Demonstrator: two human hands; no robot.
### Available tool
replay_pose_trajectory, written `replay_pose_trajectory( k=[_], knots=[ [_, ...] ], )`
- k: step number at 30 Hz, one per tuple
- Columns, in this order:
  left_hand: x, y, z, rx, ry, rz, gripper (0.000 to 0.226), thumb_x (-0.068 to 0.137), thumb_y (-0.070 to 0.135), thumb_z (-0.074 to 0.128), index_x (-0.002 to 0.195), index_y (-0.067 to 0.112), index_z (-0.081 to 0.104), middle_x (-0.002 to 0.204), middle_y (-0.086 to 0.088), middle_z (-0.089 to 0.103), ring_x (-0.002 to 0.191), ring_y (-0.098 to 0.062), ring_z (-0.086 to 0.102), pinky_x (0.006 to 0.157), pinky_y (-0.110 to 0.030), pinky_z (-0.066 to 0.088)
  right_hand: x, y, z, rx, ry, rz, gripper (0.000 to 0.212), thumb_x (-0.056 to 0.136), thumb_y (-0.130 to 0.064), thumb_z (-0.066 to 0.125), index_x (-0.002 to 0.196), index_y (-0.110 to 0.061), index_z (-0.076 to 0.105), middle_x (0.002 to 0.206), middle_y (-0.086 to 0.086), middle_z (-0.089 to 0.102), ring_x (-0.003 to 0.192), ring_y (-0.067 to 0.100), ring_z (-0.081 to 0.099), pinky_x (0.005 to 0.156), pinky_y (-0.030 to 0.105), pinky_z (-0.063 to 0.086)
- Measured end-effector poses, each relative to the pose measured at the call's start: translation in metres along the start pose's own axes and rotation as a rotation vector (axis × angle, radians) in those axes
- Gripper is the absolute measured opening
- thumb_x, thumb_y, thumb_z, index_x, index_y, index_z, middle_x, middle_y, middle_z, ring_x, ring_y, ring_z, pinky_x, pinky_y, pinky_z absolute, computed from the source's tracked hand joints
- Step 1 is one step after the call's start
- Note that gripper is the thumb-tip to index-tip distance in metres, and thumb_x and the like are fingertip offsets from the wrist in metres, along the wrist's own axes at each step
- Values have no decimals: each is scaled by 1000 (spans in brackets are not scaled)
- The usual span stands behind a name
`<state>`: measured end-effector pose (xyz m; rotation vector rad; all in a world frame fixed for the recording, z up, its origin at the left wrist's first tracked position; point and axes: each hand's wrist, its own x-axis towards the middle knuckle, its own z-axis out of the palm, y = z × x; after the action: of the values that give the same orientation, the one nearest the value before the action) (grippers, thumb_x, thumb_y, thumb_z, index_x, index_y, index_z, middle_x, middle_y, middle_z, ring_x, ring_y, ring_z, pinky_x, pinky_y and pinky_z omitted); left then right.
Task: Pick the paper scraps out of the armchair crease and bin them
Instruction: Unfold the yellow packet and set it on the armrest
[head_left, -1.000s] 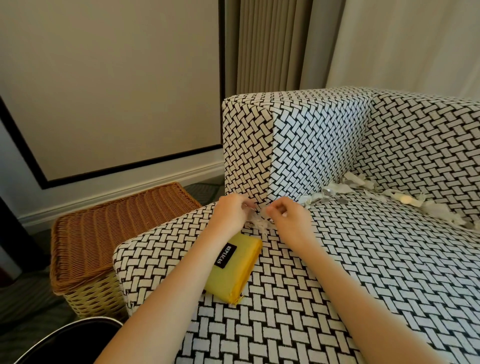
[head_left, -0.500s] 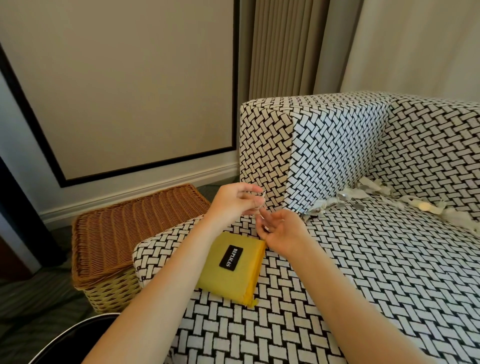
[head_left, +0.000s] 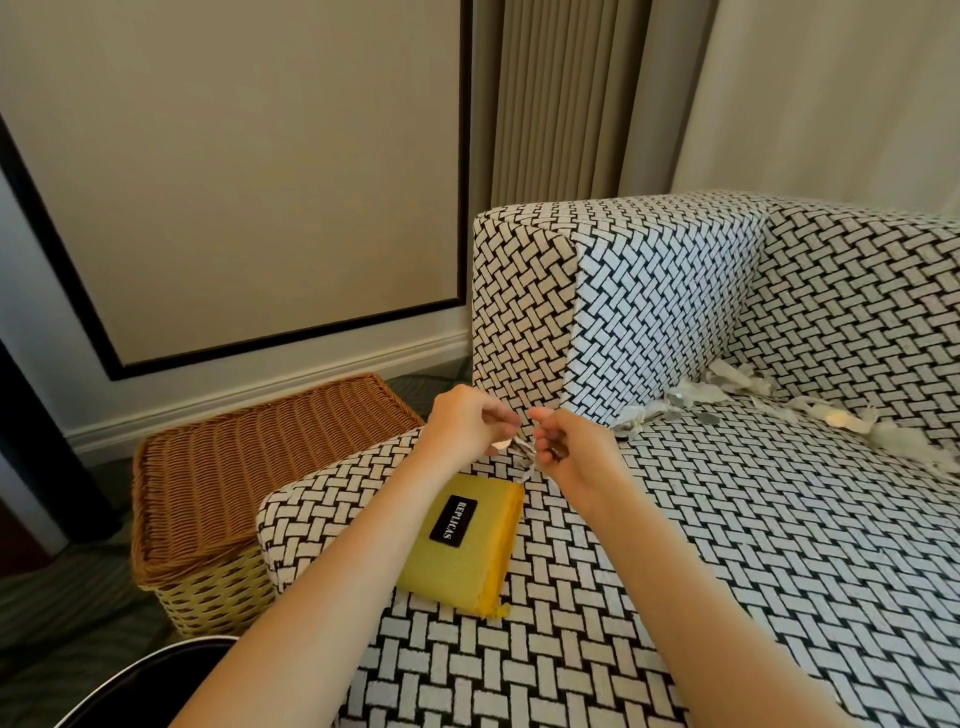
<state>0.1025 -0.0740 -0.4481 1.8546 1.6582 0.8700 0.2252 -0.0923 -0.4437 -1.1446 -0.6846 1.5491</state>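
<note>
Both my hands meet above the seat's front left corner of the black-and-white woven armchair (head_left: 727, 545). My left hand (head_left: 467, 428) and my right hand (head_left: 566, 447) each pinch small white paper scraps (head_left: 522, 452), and a strip of it dangles between them. More paper scraps (head_left: 727, 389) lie along the crease where the seat meets the armrest and the backrest, with several small shiny round pieces among them. A dark round bin rim (head_left: 150, 675) shows at the bottom left, on the floor.
A yellow pouch (head_left: 467, 551) with a black label lies on the seat under my left forearm. A wicker basket (head_left: 234, 478) with a closed lid stands on the floor left of the chair. Behind are a panelled wall and curtains.
My hands lifted from the crease with scraps, and my right palm turned up and back as the fingers came together again. The view shifted left, then slightly right.
</note>
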Motion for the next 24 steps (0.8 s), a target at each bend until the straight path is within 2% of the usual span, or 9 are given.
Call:
replay_pose_trajectory(
  k=[2,5,7,9,11,13,16,20,24],
  knots=[
    [1,0,-3,-147,10,-26,21,88,8,59,103,17,70,100,-4,70,75,-9,66,62,-10,53,1,0,1,121,1,15,18,92,4,40,91,3,57,73,10,51,65,13,47,65,25,47],
    [0,5,-8,-380,-11,-22,26,85,13,64,111,18,65,101,-6,72,89,-11,67,81,-17,53,1,-1,6,271,-40,49,17,95,-1,38,83,0,50,84,13,56,77,17,53,84,33,49],
    [2,8,-11,-376,-47,1,32,80,18,70,111,21,65,95,0,74,96,-6,63,94,-21,42,0,-5,11,347,-138,84,15,95,-2,36,100,3,49,95,16,57,91,21,54,89,35,47],
    [6,9,-14,-388,-65,-5,35,77,23,73,110,24,65,95,6,73,97,-3,60,95,-22,35,2,-6,14,415,-183,124,27,96,-3,35,118,9,45,111,20,54,104,24,52,92,35,45],
    [12,7,-17,-449,-25,-26,29,80,26,70,108,26,65,105,7,69,98,-3,57,89,-21,37,5,-6,15,511,-180,186,27,97,-4,37,119,7,47,110,22,52,93,21,53,87,32,49],
    [19,1,-18,-442,68,-41,21,85,22,64,106,25,66,111,6,67,100,-5,57,92,-25,41,11,-5,13,566,-149,233,26,96,-3,38,119,4,48,99,17,53,78,15,51,73,27,49],
    [31,-16,-12,-165,153,-49,20,89,12,58,107,17,68,113,2,66,106,-11,59,91,-21,38,14,-4,12,540,-152,302,22,97,-5,35,112,2,51,74,7,47,56,6,36,50,20,36],
    [44,-27,-3,114,36,-65,22,88,12,60,108,16,67,116,-1,65,110,-15,58,88,-21,40,16,-1,9,440,-184,305,22,98,-7,29,95,-5,51,41,-4,35,29,4,29,30,11,19],
    [51,-27,7,331,-32,-63,22,84,15,66,105,13,66,117,-6,63,110,-21,57,92,-30,43,18,2,4,410,-184,313,20,96,-3,31,96,-6,51,34,-6,31,23,3,26,24,11,18]
  ],
)
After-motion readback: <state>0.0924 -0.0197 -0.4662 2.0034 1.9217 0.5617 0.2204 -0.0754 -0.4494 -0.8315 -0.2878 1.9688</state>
